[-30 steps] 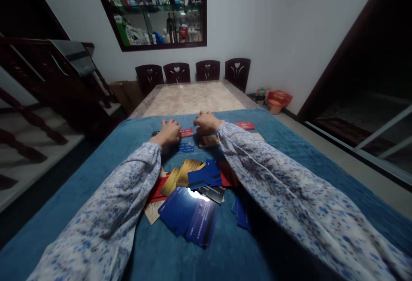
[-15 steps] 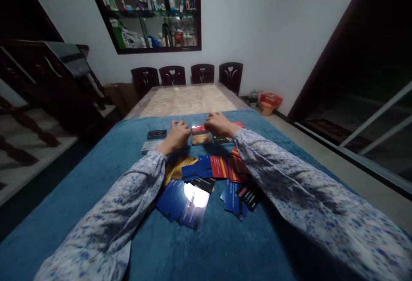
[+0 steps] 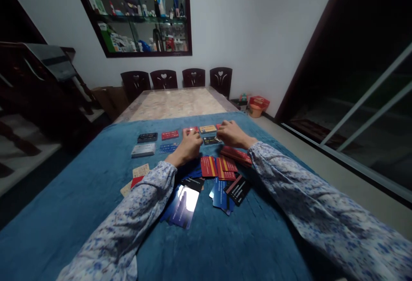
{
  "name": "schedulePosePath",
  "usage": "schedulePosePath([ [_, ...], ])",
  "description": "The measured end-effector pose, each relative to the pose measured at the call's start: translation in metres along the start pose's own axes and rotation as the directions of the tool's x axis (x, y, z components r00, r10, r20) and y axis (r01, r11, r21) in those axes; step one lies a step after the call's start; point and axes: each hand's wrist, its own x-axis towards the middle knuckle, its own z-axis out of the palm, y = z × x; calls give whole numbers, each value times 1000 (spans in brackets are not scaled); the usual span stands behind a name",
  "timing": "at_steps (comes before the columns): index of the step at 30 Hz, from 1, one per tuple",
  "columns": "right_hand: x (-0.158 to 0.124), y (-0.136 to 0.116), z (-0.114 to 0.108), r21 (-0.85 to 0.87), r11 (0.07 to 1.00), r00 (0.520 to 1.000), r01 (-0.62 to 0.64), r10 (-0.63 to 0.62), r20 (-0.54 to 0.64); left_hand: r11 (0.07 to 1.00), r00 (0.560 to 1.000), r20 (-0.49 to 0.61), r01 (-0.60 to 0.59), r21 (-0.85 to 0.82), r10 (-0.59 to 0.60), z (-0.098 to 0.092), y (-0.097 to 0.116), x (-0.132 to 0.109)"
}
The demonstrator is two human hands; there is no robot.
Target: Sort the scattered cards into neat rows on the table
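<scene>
My left hand (image 3: 189, 145) is closed, its fingers curled down beside a red card stack (image 3: 190, 129) in the back row. To its right, my right hand (image 3: 234, 135) is also closed, fingertips lowered by a black card stack (image 3: 210, 140) and a yellow stack (image 3: 207, 129). Whatever either hand pinches is hidden behind the fingers. Nearer to me lies a loose heap of cards: red cards (image 3: 209, 166), blue cards (image 3: 222, 195), a black card (image 3: 238, 190) and a shiny purple-blue card (image 3: 184, 210). Below my right wrist is a dark red stack (image 3: 236, 155).
On the left stand a black stack (image 3: 147, 137), a silver stack (image 3: 143, 150), a red stack (image 3: 169, 135) and blue cards (image 3: 167, 148). Beige cards (image 3: 140, 170) show past my left sleeve. A blue cloth (image 3: 244, 242) covers the near table; chairs (image 3: 163, 80) line the far end.
Both hands have moved right over the rows, uncovering the red stack and blue cards on the left. The view has shifted, so the room sits further left.
</scene>
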Motion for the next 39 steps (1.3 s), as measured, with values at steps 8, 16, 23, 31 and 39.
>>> schedulePosePath([
  [8,-44,9,15,21,998,998,-59,59,-19,995,995,49,-84,-49,86,11,31,11],
  [16,-84,13,29,32,994,994,-107,108,-30,968,968,138,-183,-175,208,27,56,26],
  [23,-106,9,33,85,990,994,-111,112,-16,960,953,200,-186,-208,228,34,68,35],
  [31,-108,4,31,117,990,996,-84,86,-13,955,948,207,-196,-223,243,34,61,35],
  [39,-108,1,29,173,985,998,-24,32,-44,938,937,152,-281,-203,314,27,59,31],
])
